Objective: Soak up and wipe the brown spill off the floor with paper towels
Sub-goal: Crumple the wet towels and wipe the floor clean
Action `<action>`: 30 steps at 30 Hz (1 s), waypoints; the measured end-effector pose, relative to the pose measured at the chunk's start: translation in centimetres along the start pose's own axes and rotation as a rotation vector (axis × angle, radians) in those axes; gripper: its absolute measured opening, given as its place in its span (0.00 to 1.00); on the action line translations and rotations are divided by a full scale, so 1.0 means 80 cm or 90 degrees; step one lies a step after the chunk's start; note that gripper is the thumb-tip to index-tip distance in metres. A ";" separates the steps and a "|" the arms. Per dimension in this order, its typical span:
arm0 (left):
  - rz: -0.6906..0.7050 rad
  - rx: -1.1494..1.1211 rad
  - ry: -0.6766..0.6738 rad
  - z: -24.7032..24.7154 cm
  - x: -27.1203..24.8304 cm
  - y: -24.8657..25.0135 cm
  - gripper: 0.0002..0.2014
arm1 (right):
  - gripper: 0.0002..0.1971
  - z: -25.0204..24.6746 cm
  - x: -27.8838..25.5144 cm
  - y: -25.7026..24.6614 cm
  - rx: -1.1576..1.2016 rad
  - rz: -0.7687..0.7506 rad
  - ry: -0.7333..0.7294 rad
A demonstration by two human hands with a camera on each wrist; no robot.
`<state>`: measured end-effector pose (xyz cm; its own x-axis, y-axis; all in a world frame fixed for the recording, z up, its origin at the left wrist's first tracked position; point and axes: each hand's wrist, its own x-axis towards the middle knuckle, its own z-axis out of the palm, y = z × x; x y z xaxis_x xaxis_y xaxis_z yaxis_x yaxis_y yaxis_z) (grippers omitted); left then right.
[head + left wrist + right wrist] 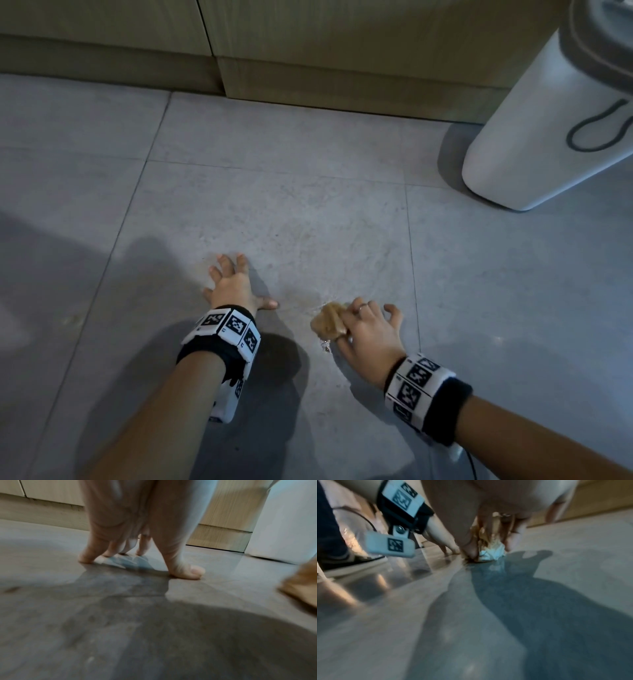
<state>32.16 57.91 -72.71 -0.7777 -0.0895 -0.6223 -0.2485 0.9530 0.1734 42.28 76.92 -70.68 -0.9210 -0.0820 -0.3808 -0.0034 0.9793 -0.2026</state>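
Note:
My right hand (368,327) grips a crumpled paper towel wad (329,321), soaked brown, and presses it on the grey tile floor (308,205). In the right wrist view the paper towel wad (491,550) shows brown above and white at the floor, pinched under my fingers (469,550). A faint brownish wet smear (301,298) lies on the tile just left of the wad. My left hand (233,284) rests spread on the floor to the left, fingertips (87,559) and thumb touching the tile, holding nothing. The wad's brown edge (302,585) shows at the right of the left wrist view.
A white bin (548,120) stands on the floor at the back right. Wooden cabinet fronts with a kickboard (308,85) run along the back. A person's shoe (351,563) stands on the floor at the left of the right wrist view.

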 end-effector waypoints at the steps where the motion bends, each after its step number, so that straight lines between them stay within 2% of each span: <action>1: -0.001 0.002 -0.004 0.000 0.000 -0.001 0.56 | 0.12 -0.001 -0.011 -0.003 -0.008 -0.024 -0.003; 4: 0.002 0.009 -0.002 0.000 -0.001 -0.001 0.56 | 0.13 -0.001 -0.028 0.004 -0.008 -0.123 0.006; 7: 0.005 0.003 0.004 0.001 -0.002 -0.001 0.55 | 0.25 -0.019 -0.016 0.013 -0.050 -0.146 -0.102; 8: 0.005 -0.002 0.003 0.001 -0.001 -0.001 0.56 | 0.27 -0.028 -0.010 0.018 -0.023 -0.103 -0.122; 9: 0.006 -0.007 -0.001 0.001 0.000 -0.002 0.57 | 0.25 -0.033 -0.002 0.024 0.027 -0.036 -0.102; 11: 0.011 -0.017 -0.004 0.001 0.001 -0.003 0.59 | 0.13 -0.040 0.014 0.037 0.119 0.087 -0.018; 14: 0.004 -0.006 0.005 0.002 0.000 -0.001 0.57 | 0.07 -0.027 0.014 0.039 0.097 0.137 -0.010; 15: 0.001 0.000 0.005 0.001 0.000 0.000 0.57 | 0.09 -0.019 0.007 0.032 0.078 0.116 -0.022; 18: -0.003 0.003 -0.005 0.001 0.000 0.000 0.56 | 0.25 0.004 -0.034 0.003 0.054 0.032 -0.084; 19: -0.002 0.006 -0.006 0.001 0.000 -0.001 0.56 | 0.26 0.012 -0.046 -0.005 0.057 0.014 -0.098; 20: 0.000 0.009 -0.006 0.002 -0.001 -0.001 0.56 | 0.22 0.015 -0.054 -0.009 0.085 0.027 -0.124; 22: 0.002 0.014 -0.005 0.001 -0.001 0.000 0.56 | 0.16 0.012 -0.054 -0.009 0.275 0.089 -0.160; 24: 0.002 0.012 -0.003 0.001 -0.001 0.000 0.55 | 0.14 0.006 -0.045 0.000 0.537 0.176 -0.122; 26: 0.001 0.009 -0.003 0.000 -0.001 -0.001 0.55 | 0.09 -0.003 -0.040 0.008 0.656 0.196 -0.057; 27: 0.001 0.006 -0.004 0.001 -0.001 -0.001 0.55 | 0.07 -0.004 -0.043 0.011 0.598 0.169 -0.036; 28: 0.003 0.005 -0.003 0.002 0.000 -0.001 0.56 | 0.08 -0.002 -0.047 0.012 0.476 0.139 -0.021; 30: 0.003 0.005 0.000 0.002 0.001 -0.001 0.56 | 0.13 0.007 -0.059 0.016 0.170 -0.006 0.012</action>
<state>32.22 57.87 -72.91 -0.7787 -0.0845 -0.6217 -0.2399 0.9557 0.1706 46.83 78.45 -69.61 -0.9286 -0.0849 -0.3611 0.0887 0.8944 -0.4384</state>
